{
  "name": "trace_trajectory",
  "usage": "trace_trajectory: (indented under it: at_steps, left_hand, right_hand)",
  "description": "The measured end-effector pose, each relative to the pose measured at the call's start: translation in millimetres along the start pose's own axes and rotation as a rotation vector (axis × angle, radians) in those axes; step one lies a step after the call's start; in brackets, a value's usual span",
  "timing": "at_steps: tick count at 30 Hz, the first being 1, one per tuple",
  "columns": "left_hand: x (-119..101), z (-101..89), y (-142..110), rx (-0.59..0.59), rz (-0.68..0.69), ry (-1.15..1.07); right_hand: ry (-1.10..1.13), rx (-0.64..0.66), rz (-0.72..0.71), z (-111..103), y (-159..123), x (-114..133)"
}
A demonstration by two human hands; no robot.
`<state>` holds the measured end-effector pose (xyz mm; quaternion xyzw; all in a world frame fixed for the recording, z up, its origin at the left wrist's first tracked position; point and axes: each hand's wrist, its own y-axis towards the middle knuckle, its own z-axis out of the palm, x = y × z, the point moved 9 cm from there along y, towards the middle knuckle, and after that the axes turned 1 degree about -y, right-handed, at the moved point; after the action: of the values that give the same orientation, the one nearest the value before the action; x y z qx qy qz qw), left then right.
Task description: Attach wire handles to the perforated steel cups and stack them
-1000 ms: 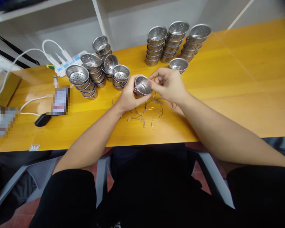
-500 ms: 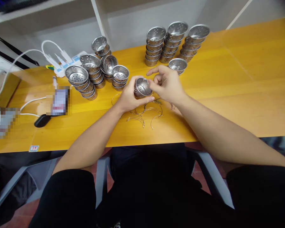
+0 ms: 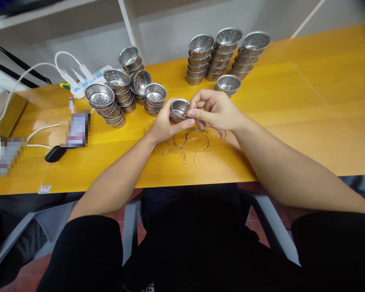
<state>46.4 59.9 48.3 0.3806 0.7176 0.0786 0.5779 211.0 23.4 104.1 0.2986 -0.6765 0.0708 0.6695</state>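
Note:
My left hand (image 3: 166, 126) is wrapped round a small perforated metal cup (image 3: 179, 108), held above the table with its mouth tilted up. At the cup's right rim, my right hand (image 3: 214, 109) has thumb and forefinger pinched together. A short glint of thin wire (image 3: 185, 116) shows at those fingertips; most of it is hidden by the fingers. Below both hands lie several thin curved wires (image 3: 174, 151), loose on the table.
Nested stacks of perforated cups (image 3: 99, 96) stand at the back left, with more stacks (image 3: 200, 46) at the back right. A short stack (image 3: 228, 84) is just behind my right hand. Farther left are a power strip (image 3: 88, 83), cables, a phone (image 3: 78, 129) and a black object (image 3: 55, 154).
My right hand's fingers have closed into a pinch and lowered toward the cup's right rim. The cup has tilted slightly in my left hand, which keeps its hold.

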Motion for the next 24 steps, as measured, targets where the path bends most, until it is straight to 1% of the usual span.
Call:
trace_trajectory:
  at_steps: [6,12,19,24]
  left_hand:
    - [6.4,-0.1,1.6,-0.021,0.048,0.057]
    - [3.2,-0.1,2.2,-0.01,0.097,0.045]
    - [6.4,-2.3,2.0,-0.002,0.049,0.068]
    - [5.5,-3.5,1.8,-0.006,0.056,0.08]
  right_hand:
    - [0.019,-0.01,0.01,0.9,2.1,-3.9]
    - [0.023,-0.013,0.015,1.1,3.1,-3.8]
    - [0.016,-0.023,0.025,0.4,3.3,-6.5]
    - [0.019,-0.035,0.03,-0.5,2.8,-8.3]
